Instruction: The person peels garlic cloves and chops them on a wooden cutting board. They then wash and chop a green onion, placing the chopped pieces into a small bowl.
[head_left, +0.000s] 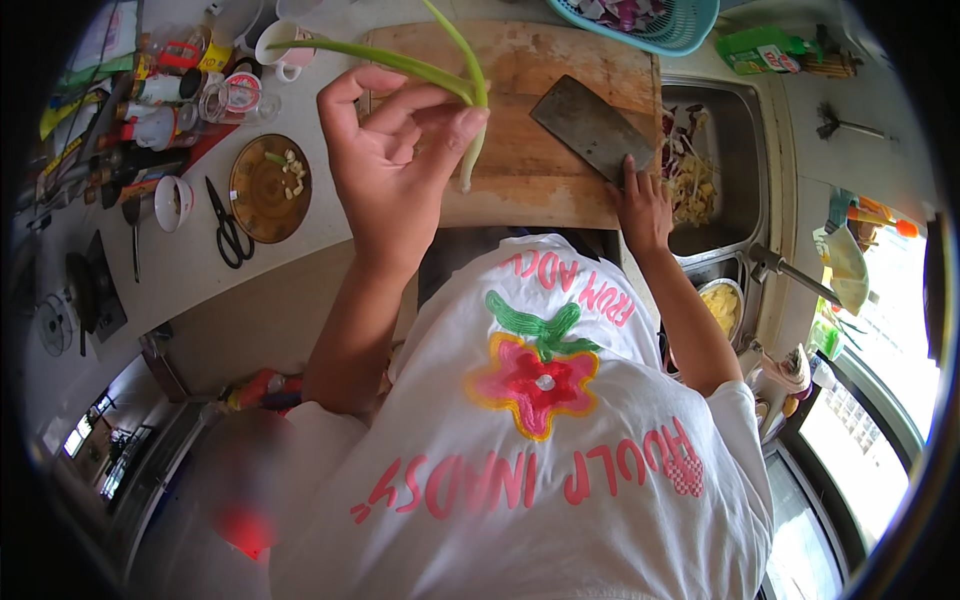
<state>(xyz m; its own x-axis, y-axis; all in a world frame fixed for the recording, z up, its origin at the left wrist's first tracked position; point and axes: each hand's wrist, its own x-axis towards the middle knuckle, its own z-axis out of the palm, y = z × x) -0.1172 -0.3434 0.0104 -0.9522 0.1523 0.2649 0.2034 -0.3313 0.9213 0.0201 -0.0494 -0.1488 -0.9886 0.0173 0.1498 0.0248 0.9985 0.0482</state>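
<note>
My left hand (397, 150) pinches a scallion (474, 97) between thumb and fingers, raised over the left part of a wooden cutting board (510, 202). Two green leaves spread upward from the pinch, and the white root end hangs below. On the board's right side lies a cleaver (592, 127), its broad blade flat and slanting down to the right. My right hand (645, 202) is at the cleaver's near right end, fingers on it; the handle is hidden beneath the hand.
Left of the board are a brown plate (259, 210) with garlic cloves, black scissors (229, 229), a white bowl (174, 204), a mug (283, 49) and several jars (240, 97). A blue basket (675, 34) of cut purple pieces sits behind. Right is a sink (724, 225) with peelings.
</note>
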